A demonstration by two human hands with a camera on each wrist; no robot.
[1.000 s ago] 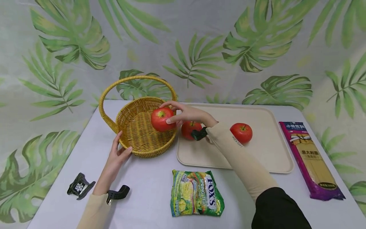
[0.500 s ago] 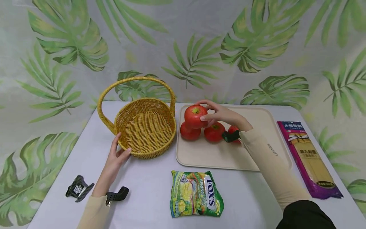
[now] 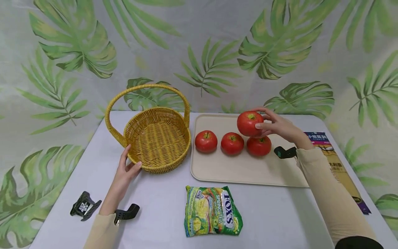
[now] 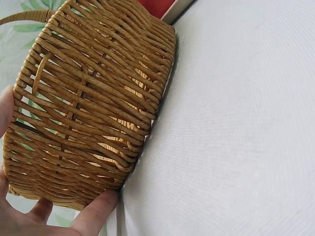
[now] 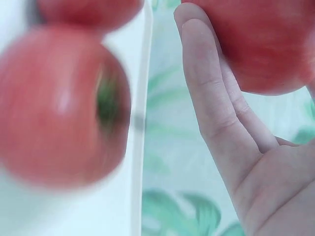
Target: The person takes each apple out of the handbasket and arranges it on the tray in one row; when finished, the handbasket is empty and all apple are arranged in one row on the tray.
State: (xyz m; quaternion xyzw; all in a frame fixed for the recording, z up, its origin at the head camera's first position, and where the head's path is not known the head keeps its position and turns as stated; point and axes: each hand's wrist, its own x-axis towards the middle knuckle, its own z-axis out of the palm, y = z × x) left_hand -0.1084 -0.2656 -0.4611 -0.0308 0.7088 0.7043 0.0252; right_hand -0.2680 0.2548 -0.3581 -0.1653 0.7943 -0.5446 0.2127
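Note:
In the head view, my right hand (image 3: 280,128) holds a red apple (image 3: 249,123) above the back part of a beige tray (image 3: 217,173), thumb on the near side and fingers behind. Three more apples stand in a row on the tray: a left one (image 3: 206,141), a middle one (image 3: 232,143) and a right one (image 3: 259,146), partly overlapped by the held apple. My left hand (image 3: 122,176) rests against the near left side of a yellow wicker basket (image 3: 161,167) with a tall handle. Spread fingers (image 4: 98,211) touch its outer wall in the left wrist view.
A green candy bag (image 3: 213,211) lies in front of the tray. On the right, a spaghetti pack (image 3: 342,173) is partly covered by my right forearm. A small black strap-like device (image 3: 84,206) lies at the left. A leaf-patterned cloth (image 3: 217,52) hangs behind the table.
My right hand has carried the apple from over the basket rightward across the tray, to above the right-hand apple. My left hand has stayed at the basket.

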